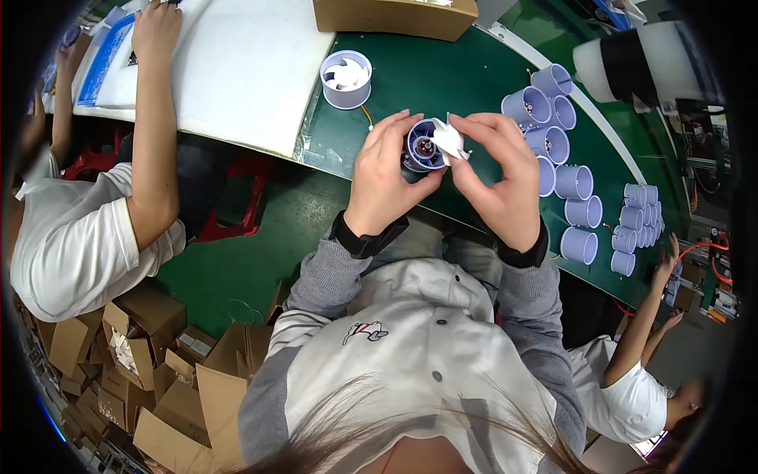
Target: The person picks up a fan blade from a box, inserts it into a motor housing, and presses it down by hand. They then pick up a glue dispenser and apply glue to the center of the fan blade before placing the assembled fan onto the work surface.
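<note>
My left hand [387,170] grips a lavender cylindrical fan housing [417,162], its open end facing up and to the right. Inside the housing a round motor core with copper-coloured parts [425,147] shows. A white fan impeller [448,140] is pinched between the thumb and fingers of my right hand [501,174], close beside the housing's opening. Whether the impeller touches the rim I cannot tell. Farther off to the left, another fan housing [346,95] stands upright with a white impeller [348,75] in it and a thin yellow-orange cable at its side.
Several lavender housings [578,182] line the green table [422,75] on the right. A cardboard box [395,17] stands at the far edge. White foam sheet [237,71] covers the left table. Co-workers sit left [87,245] and right [624,391]. Open cartons [174,411] crowd the lower left floor.
</note>
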### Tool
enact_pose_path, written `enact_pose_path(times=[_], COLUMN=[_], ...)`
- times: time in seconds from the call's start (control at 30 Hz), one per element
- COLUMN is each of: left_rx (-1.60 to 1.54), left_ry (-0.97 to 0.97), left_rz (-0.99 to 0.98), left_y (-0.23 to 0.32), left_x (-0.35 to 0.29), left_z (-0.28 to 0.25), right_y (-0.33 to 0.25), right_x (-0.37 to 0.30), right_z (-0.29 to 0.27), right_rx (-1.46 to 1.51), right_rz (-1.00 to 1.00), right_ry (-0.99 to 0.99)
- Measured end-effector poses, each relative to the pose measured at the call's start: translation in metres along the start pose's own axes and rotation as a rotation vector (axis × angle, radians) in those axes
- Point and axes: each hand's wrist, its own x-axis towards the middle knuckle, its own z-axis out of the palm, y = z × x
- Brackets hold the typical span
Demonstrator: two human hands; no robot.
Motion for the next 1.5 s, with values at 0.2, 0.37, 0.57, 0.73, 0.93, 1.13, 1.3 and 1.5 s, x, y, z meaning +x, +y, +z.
enact_pose_path(times=[0.2, 0.37, 0.57, 0.73, 0.93, 1.13, 1.3, 1.5], left_rx=[-0.001, 0.001, 0.026, 0.032, 0.007, -0.009, 0.005, -0.001], left_ry=[0.000, 0.015, -0.012, -0.020, 0.012, 0.031, 0.029, 0.050], left_rz=[0.034, 0.042, 0.090, 0.073, 0.063, 0.033, 0.064, 0.042], left_y=[-0.006, -0.007, -0.007, -0.007, -0.008, -0.005, -0.009, -0.008], left_x=[-0.001, -0.002, -0.003, -0.003, -0.003, -0.003, -0.004, -0.004], left_z=[0.002, 0.003, 0.003, 0.002, 0.001, 0.001, 0.002, 0.002], right_y=[0.008, 0.016, -0.008, -0.019, -0.023, -0.008, 0.001, 0.006], right_x=[0.011, 0.008, 0.018, 0.035, 0.027, 0.017, 0.011, 0.018], right_z=[0.004, 0.010, 0.006, 0.007, -0.005, 0.002, 0.004, 0.001], right_rx=[-0.508, -0.465, -0.587, -0.837, -0.649, -0.451, -0.494, -0.509], right_rz=[-0.248, -0.284, -0.224, -0.165, -0.176, -0.203, -0.249, -0.253], right_ry=[-0.124, -0.082, -0.229, -0.480, -0.388, -0.208, -0.195, -0.261])
